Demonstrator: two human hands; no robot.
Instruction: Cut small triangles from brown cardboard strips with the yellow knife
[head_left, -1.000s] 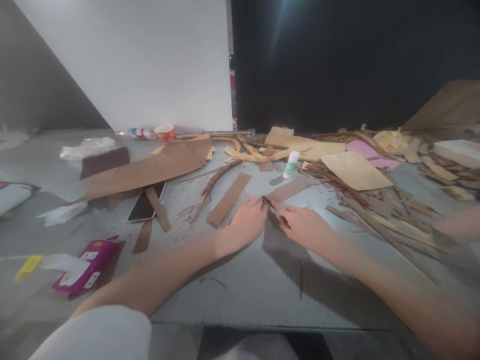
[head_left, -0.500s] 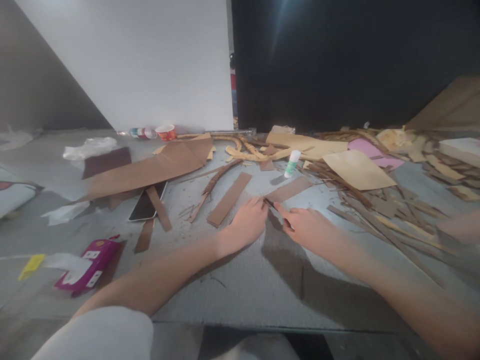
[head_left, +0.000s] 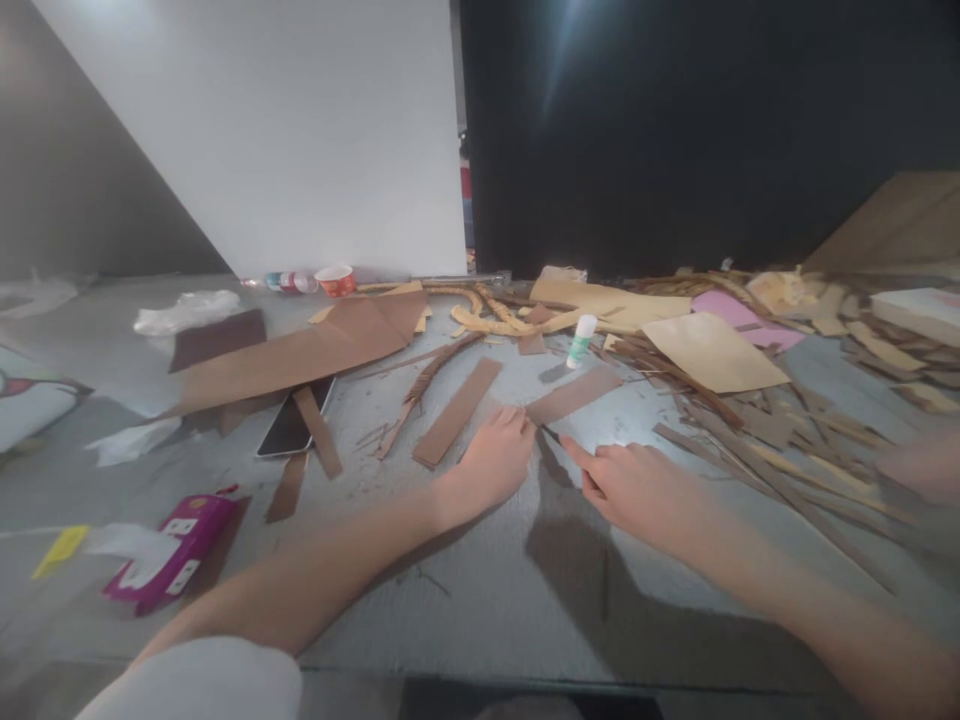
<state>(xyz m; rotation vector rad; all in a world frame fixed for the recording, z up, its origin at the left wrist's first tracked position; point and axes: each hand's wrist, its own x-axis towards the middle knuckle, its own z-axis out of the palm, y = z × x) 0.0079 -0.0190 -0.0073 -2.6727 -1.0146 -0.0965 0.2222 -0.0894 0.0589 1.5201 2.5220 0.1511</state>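
My left hand [head_left: 499, 455] lies low on the grey tabletop, fingers bunched together, pressing down the near end of a brown paper strip [head_left: 581, 393]. Just right of it, my right hand [head_left: 626, 485] grips a thin dark knife-like tool [head_left: 551, 434], index finger stretched along it. The tool's tip points at the strip's end beside my left fingertips; my palm hides its handle. Another brown strip [head_left: 459, 412] lies flat to the left of my left hand. Behind my hands a white and green glue stick [head_left: 581, 342] stands upright.
Left are a phone [head_left: 286, 428] partly under brown paper [head_left: 300, 345], and a purple tissue pack [head_left: 176, 550]. A wrapped brown stem [head_left: 427, 382] lies behind my left hand. Scrap strips [head_left: 795, 440] spread right, near another person's blurred arm [head_left: 922, 465]. Panels [head_left: 675, 130] rise behind.
My right hand has drawn back slightly to the right and towards me, so a small gap separates it from my left fingertips. My left hand stays on the strip. The view has tilted slightly.
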